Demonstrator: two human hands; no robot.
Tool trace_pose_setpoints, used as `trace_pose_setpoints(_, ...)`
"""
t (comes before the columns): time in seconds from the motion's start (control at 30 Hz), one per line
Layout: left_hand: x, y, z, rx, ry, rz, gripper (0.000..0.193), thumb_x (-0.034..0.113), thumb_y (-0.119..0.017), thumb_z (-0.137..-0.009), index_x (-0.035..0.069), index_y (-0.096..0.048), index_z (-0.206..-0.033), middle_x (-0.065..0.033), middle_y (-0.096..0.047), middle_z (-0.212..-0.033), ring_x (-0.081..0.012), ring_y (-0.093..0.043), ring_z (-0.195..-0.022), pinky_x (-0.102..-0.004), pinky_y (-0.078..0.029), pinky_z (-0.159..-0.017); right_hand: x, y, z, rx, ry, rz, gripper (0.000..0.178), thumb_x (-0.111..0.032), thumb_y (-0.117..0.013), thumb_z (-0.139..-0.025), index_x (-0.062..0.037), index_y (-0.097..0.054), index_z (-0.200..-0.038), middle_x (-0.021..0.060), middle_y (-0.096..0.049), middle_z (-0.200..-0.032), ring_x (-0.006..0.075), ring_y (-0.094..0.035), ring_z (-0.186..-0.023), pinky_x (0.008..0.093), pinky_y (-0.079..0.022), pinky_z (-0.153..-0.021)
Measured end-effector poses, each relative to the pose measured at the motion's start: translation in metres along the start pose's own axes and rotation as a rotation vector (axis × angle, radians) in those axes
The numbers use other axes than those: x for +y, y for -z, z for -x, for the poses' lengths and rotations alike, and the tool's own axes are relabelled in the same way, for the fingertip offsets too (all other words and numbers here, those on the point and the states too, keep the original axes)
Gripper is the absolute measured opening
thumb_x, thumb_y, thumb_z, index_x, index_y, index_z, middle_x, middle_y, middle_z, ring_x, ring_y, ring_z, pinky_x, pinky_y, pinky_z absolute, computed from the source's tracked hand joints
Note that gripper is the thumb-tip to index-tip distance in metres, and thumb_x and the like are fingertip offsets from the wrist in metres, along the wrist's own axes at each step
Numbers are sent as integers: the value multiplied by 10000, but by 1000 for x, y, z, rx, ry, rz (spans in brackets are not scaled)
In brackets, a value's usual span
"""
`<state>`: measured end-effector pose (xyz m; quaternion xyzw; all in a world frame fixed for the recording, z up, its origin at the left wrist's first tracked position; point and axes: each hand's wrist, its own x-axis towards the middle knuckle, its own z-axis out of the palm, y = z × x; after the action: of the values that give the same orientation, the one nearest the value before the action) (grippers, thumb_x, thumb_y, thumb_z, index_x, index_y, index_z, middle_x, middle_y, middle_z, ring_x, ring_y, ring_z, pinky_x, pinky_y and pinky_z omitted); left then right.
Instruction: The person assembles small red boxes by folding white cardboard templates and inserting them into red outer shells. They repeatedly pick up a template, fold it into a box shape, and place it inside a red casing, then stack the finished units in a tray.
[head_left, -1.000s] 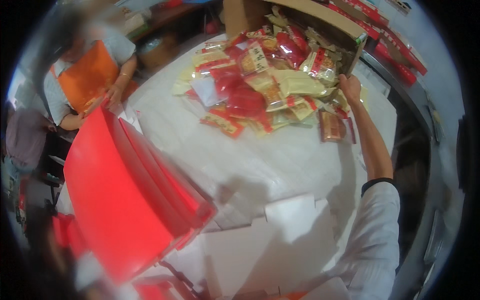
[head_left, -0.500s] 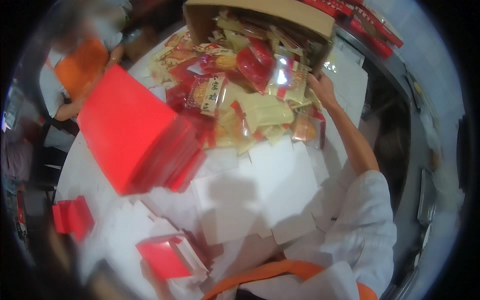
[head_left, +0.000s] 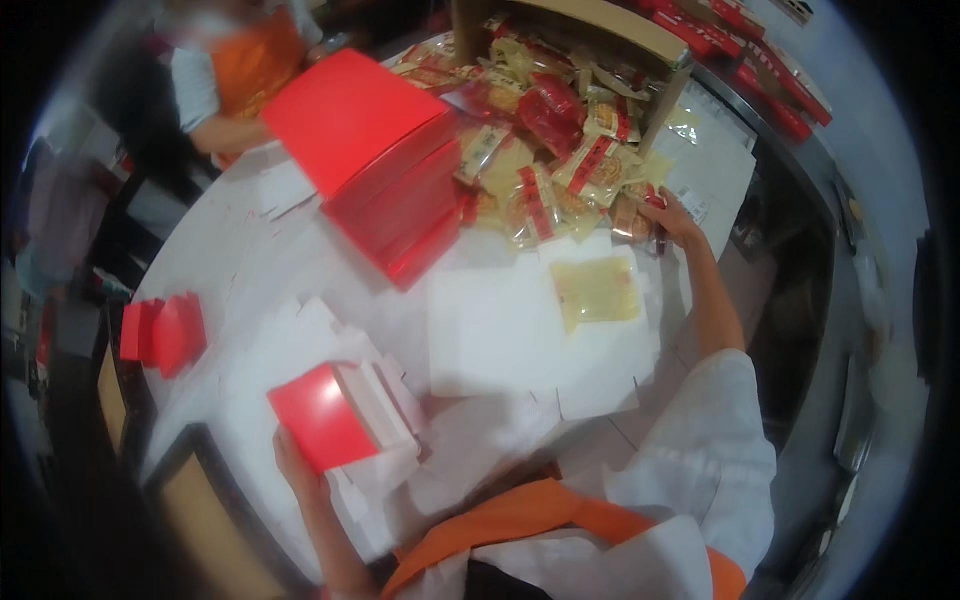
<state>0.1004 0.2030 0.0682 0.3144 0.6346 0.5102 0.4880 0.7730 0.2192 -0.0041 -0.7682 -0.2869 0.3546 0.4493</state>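
My left hand (head_left: 300, 467) is closed around the side of a small red box (head_left: 322, 412), whose white flaps stand open towards the right. At the near right edge of a heap of wrapped pastries, my right hand (head_left: 678, 217) has its fingers closed on a clear packet with a dark red edge (head_left: 634, 222). The heap (head_left: 540, 195) holds several pale yellow, red and clear packets, spilling from a cardboard carton (head_left: 590, 28). One pale yellow packet (head_left: 597, 290) lies by itself on flat white cartons (head_left: 490, 330) in front of me.
A tall stack of red boxes (head_left: 365, 130) stands left of the heap. Two small red boxes (head_left: 165, 330) sit at the table's left edge. Across the table is a person in an orange apron (head_left: 255, 65). More red packages (head_left: 740, 50) lie at the far right.
My right hand has left the carton's edge and come nearer, onto a packet at the heap's edge. A yellow packet now lies on the white cartons. The whole view has shifted.
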Motion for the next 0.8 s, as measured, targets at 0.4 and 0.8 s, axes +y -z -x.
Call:
trace_pose_setpoints(0.4, -1, 76, 11, 33, -180, -45, 505, 295, -473, -897, -4, -309, -1270, -114, -528, -1025, -147, -506, -911, -267, -429, -767, 37, 103, 43, 329, 146, -458, 389, -211, -529, -845, 62, -489, -1119, 146, -553, -1020, 286, -587, -814, 461, -532, -520)
trace_pose_setpoints(0.8, -38, 128, 7, -43, -180, -65, 556, 328, -449, -893, -20, -270, -1286, -132, -531, -1018, -173, -509, -922, -286, -423, -784, -138, -303, 309, -544, 393, -229, 380, -180, -559, -850, -11, -504, -1186, 51, -548, -1054, 90, -498, -882, 223, -415, -766)
